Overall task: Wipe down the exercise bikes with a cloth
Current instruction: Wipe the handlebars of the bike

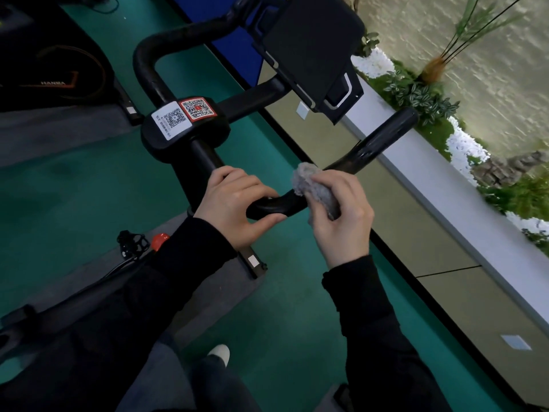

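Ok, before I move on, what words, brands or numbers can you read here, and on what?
"HANBA", middle letters uncertain: on the black machine at upper left.
White sticker on the bike's handlebar hub: QR code and barcode, print too small to read.
Red sticker beside it: QR code, print too small to read.

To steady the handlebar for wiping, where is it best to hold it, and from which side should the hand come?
Probably its near curved section, from above on the left: the handlebar is a slim round tube there, so fingers can wrap it. The left hand holds it so, clear of the cloth in the right hand.
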Tool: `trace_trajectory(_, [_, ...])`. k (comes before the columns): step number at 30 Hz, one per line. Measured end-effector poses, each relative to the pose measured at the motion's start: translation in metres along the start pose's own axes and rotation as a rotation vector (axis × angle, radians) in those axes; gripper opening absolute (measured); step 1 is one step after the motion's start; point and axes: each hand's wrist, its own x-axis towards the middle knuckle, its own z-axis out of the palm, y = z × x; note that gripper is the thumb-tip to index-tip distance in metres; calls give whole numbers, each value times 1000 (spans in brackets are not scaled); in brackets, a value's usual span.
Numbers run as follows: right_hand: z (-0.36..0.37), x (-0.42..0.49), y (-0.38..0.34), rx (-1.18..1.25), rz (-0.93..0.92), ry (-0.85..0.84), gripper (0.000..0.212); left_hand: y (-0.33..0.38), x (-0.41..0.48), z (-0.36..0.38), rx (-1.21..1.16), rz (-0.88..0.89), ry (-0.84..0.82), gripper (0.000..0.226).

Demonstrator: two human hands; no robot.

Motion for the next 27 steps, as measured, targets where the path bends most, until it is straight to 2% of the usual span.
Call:
trace_trajectory(3, [0, -1, -1, 6, -25, -57, 18, 1, 0, -1, 4, -10, -7, 30])
trace_trajectory(9, [-3, 19, 6, -63, 60, 51, 18, 2, -1, -4, -15, -21, -23, 29])
trace_trajectory(11, [0, 19, 3, -56, 52, 42, 18, 2, 0, -3, -11, -13, -29, 29])
trace_trajectory(17, [-4, 12, -4, -82, -143, -219, 25, -2, 0, 0, -9, 4, -18, 30])
trace_trajectory(22, [-11, 39, -7, -219, -53, -288, 24, -4, 0, 1, -47, -11, -9, 31])
trace_trajectory(27, [-14, 72, -16, -268, -139, -706, 14, -5, 0, 2, -67, -8, 2, 27])
